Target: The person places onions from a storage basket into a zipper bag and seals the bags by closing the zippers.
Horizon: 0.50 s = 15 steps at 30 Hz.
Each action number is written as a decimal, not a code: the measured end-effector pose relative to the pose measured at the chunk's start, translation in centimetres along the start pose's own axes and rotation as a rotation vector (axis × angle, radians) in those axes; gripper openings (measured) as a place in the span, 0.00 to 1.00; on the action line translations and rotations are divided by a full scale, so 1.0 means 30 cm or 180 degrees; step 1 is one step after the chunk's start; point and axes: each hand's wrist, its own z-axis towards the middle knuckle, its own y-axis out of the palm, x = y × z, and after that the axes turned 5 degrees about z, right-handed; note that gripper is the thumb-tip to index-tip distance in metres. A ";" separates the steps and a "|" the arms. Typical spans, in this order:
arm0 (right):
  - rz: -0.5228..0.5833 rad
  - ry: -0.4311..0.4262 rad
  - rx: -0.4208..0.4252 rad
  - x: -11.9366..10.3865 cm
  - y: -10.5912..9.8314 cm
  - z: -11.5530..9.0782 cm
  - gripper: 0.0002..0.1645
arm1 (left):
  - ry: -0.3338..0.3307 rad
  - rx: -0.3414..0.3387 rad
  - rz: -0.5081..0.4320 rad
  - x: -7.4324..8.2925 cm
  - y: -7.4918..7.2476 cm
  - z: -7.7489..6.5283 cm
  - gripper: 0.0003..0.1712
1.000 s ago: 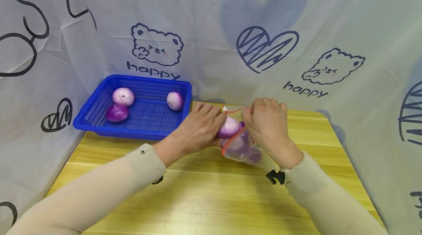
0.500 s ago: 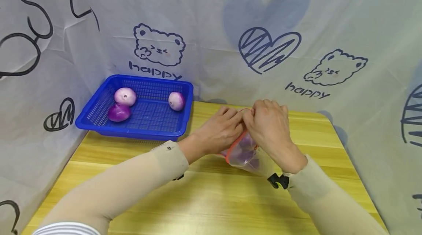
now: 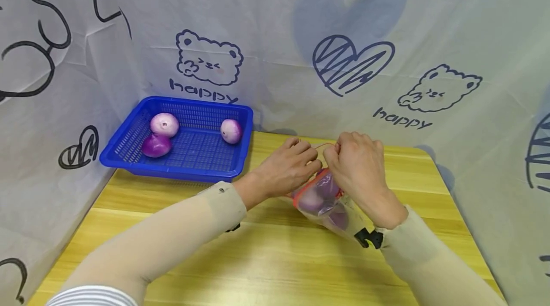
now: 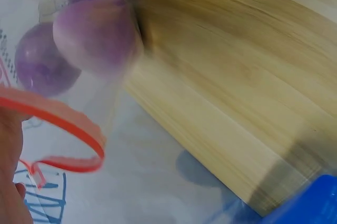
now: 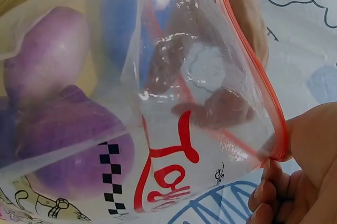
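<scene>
A clear plastic zip bag (image 3: 350, 222) with a red edge and printed front holds several purple onions (image 5: 73, 134). My right hand (image 3: 358, 165) pinches the red edge at one corner of its mouth, thumb against fingers. At the mouth's other side is my left hand (image 3: 292, 167). In the right wrist view, the left fingers (image 5: 176, 45) show through the plastic, spread apart with no onion between them. Only part of the left hand (image 4: 10, 166) appears at the left wrist view's edge, beside the red loop of the mouth.
At the back left of the wooden table (image 3: 258, 268) stands a blue plastic basket (image 3: 172, 172). Inside are a pale onion (image 3: 164, 125), a darker onion (image 3: 156, 146) and another onion (image 3: 231, 131) at its right end. A printed white cloth (image 3: 275, 58) hangs behind.
The onion that my left hand held at the bag's mouth has gone into the bag. That hand moved right to the opening and has let go; the right hand shifted slightly right with the edge.
</scene>
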 end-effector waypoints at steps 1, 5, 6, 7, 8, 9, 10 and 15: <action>-0.0021 -0.0013 0.0009 0.002 0.001 -0.002 0.15 | -0.0033 0.0042 -0.0035 -0.006 0.001 -0.007 0.09; -0.0198 -0.0100 0.0051 0.016 0.002 -0.010 0.15 | -0.0199 0.0191 -0.0107 -0.037 0.005 -0.048 0.09; -0.0249 -0.0132 0.0064 0.021 0.002 -0.012 0.15 | -0.0254 0.0195 -0.0113 -0.046 0.004 -0.060 0.08; -0.0291 -0.0159 0.0074 0.026 0.002 -0.014 0.15 | -0.0316 0.0193 -0.0109 -0.057 0.003 -0.072 0.08; -0.0327 -0.0182 0.0082 0.031 0.001 -0.016 0.15 | -0.0388 0.0179 -0.0114 -0.066 0.001 -0.084 0.08; -0.0354 -0.0200 0.0088 0.036 -0.001 -0.018 0.15 | -0.0457 0.0152 -0.0110 -0.077 -0.002 -0.095 0.08; -0.0365 -0.0209 0.0085 0.040 -0.004 -0.019 0.15 | -0.0514 0.0116 -0.0102 -0.087 -0.005 -0.105 0.08; -0.0378 -0.0245 0.0106 0.047 -0.018 -0.021 0.14 | -0.0665 -0.0072 -0.0097 -0.116 -0.021 -0.143 0.16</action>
